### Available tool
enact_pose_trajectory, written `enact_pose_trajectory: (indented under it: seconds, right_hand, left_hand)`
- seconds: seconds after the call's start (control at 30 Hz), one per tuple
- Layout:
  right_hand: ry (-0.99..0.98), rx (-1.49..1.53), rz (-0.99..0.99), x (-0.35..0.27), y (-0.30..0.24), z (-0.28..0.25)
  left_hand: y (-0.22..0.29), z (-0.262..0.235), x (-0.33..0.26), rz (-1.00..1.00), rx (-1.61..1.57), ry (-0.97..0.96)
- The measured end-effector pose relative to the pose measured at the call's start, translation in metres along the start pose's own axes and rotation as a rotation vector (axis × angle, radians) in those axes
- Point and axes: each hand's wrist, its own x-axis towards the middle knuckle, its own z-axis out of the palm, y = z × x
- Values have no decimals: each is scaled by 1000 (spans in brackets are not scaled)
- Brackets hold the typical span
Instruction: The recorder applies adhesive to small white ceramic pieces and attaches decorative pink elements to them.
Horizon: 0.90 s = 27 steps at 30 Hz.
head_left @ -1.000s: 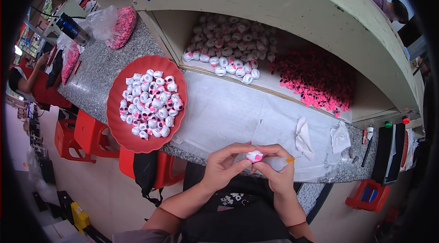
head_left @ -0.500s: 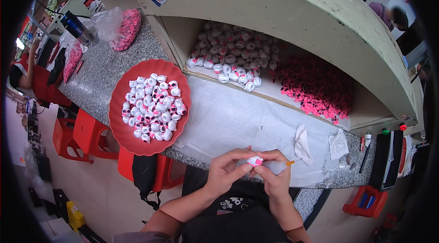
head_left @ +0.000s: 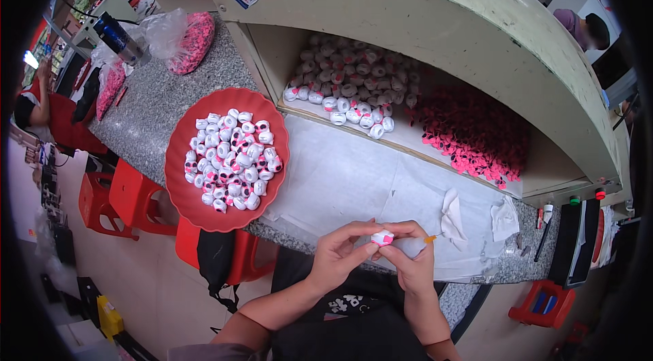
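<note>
Close to the table's front edge, a small white-and-pink moulded piece [head_left: 382, 238] is pinched between the fingertips of both hands. My left hand [head_left: 333, 255] grips it from the left with thumb and forefinger. From the other side my right hand [head_left: 415, 267] presses thumb and finger on it. Tucked in the right hand is a translucent squeeze bottle [head_left: 412, 247] whose orange tip points right. Left of the hands, a red scalloped bowl [head_left: 178, 187] holds many similar white-and-pink pieces [head_left: 235, 160].
A pale cabinet [head_left: 408, 1] arches over the back, with piled white pieces [head_left: 360, 79] and loose pink parts [head_left: 476, 150] inside. White paper [head_left: 333, 177] covers the worktop; crumpled tissues [head_left: 452, 217] lie at right. Bags of pink parts [head_left: 192, 45] and red stools [head_left: 132, 201] are left.
The view has shifted slightly, so the bowl and cabinet sit a little further right. Both hands keep hold of the piece, with barely any change in finger position.
</note>
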Motion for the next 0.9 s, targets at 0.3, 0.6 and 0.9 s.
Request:
enact_pose_trajectory:
  seconds: [0.3,0.6,0.9]
  right_hand:
    - [21,12,-31,3,2,-8]
    - [-45,86,-17,-4,-1,-6]
    - [-19,134,-29,-7,5,1]
  left_hand:
    - [-2,2,6,14,40,-43]
    - [-10,-8,8,189,58,-181]
    - [-10,-12,-1,177,44,-149]
